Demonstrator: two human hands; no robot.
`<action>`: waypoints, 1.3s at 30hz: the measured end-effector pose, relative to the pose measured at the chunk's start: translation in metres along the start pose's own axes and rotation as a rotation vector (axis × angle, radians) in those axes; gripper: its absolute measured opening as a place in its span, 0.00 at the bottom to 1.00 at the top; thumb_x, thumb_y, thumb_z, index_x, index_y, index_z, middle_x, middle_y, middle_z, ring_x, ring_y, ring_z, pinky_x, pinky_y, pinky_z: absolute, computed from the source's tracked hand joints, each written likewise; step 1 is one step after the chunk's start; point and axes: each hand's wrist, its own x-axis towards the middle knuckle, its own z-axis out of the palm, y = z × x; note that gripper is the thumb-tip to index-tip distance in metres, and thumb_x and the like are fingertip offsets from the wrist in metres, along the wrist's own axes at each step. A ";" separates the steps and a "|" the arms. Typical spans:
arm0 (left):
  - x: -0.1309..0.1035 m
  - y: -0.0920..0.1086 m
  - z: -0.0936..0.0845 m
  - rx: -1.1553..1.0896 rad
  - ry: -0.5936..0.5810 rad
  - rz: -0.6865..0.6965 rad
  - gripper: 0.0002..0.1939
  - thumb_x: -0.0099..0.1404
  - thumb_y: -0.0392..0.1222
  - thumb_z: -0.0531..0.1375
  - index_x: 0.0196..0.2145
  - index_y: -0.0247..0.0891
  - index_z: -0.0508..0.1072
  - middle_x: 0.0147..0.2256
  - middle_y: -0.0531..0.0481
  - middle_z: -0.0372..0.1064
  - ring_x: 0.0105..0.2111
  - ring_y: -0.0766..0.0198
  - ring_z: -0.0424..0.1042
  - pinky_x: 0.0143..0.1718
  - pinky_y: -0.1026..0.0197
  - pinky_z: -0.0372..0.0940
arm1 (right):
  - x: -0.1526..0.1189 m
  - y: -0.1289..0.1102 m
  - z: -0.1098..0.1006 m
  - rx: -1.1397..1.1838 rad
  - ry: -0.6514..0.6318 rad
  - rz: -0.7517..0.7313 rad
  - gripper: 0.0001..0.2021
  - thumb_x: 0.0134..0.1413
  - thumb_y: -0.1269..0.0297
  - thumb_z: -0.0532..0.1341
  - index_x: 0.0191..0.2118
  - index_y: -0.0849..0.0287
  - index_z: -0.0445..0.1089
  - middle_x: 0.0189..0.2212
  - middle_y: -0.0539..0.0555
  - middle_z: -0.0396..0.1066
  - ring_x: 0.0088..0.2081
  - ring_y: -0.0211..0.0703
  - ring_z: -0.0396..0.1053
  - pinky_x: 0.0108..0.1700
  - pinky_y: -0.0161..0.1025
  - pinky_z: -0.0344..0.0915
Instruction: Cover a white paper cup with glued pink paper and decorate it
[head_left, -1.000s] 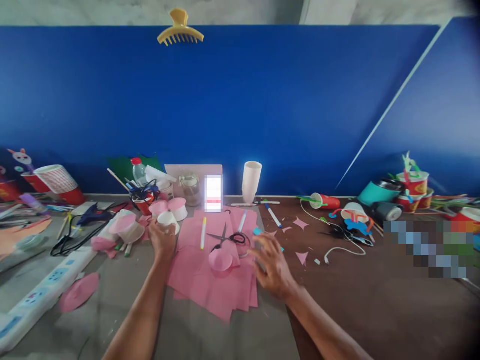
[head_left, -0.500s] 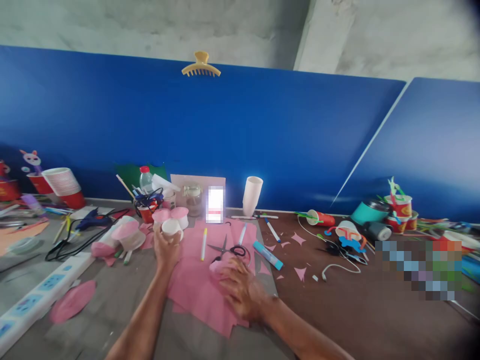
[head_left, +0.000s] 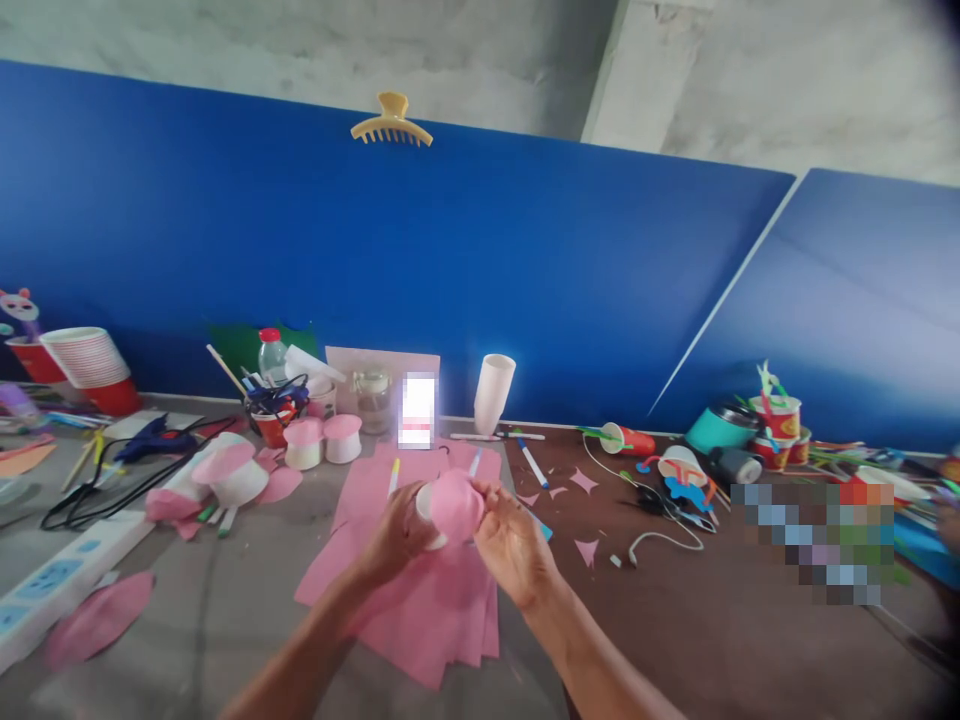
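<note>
My left hand (head_left: 396, 538) is closed around a small white paper cup (head_left: 424, 503), tilted with one end toward the right. A rounded piece of pink paper (head_left: 457, 508) lies over that end. My right hand (head_left: 516, 545) pinches the paper's right edge between thumb and fingers. Beneath both hands spread overlapping pink paper sheets (head_left: 420, 640). The scissors are hidden behind the hands. Just beyond the left hand is a yellow-capped marker (head_left: 394, 477). Farther left stand two white cups with pink tops, one cup (head_left: 304, 452) beside the other (head_left: 343, 446).
A lit phone (head_left: 417, 410) leans at the back beside a glass jar (head_left: 373, 400). A tall white cup stack (head_left: 494, 393) stands right of it. A power strip (head_left: 71, 585) and a glue gun (head_left: 161, 438) lie left. Pink scraps (head_left: 587, 551) and a white cable (head_left: 675, 540) lie right.
The left hand has carried the cup rightward from beside the pink-topped cups. My right hand has lifted the pink piece off the sheets and brought it onto the cup. The view has shifted slightly.
</note>
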 end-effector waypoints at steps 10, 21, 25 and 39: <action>-0.010 -0.002 0.007 -0.174 -0.141 -0.113 0.44 0.52 0.43 0.70 0.64 0.41 0.61 0.60 0.34 0.64 0.62 0.41 0.64 0.56 0.45 0.68 | 0.007 0.031 -0.011 -0.257 0.094 -0.019 0.15 0.47 0.54 0.71 0.40 0.55 0.77 0.33 0.52 0.78 0.35 0.47 0.74 0.38 0.41 0.69; -0.016 0.005 0.010 -0.151 -0.271 -0.104 0.51 0.56 0.50 0.69 0.71 0.40 0.49 0.52 0.38 0.70 0.46 0.52 0.73 0.45 0.51 0.71 | -0.006 0.029 -0.015 -0.817 0.140 -0.245 0.11 0.54 0.56 0.64 0.40 0.53 0.79 0.41 0.57 0.76 0.43 0.51 0.72 0.48 0.46 0.69; -0.018 0.004 0.013 -0.144 -0.264 -0.109 0.52 0.55 0.50 0.69 0.70 0.39 0.50 0.43 0.45 0.72 0.39 0.56 0.72 0.40 0.53 0.71 | -0.007 0.032 -0.017 -0.844 0.089 -0.276 0.13 0.56 0.58 0.63 0.44 0.54 0.78 0.45 0.57 0.77 0.48 0.51 0.73 0.52 0.46 0.69; -0.021 0.023 0.014 -0.093 -0.242 -0.182 0.51 0.53 0.46 0.70 0.70 0.42 0.53 0.42 0.47 0.72 0.34 0.58 0.70 0.37 0.55 0.71 | -0.004 0.025 -0.023 -0.756 0.046 -0.084 0.15 0.53 0.52 0.67 0.43 0.54 0.79 0.42 0.56 0.79 0.46 0.53 0.75 0.50 0.47 0.71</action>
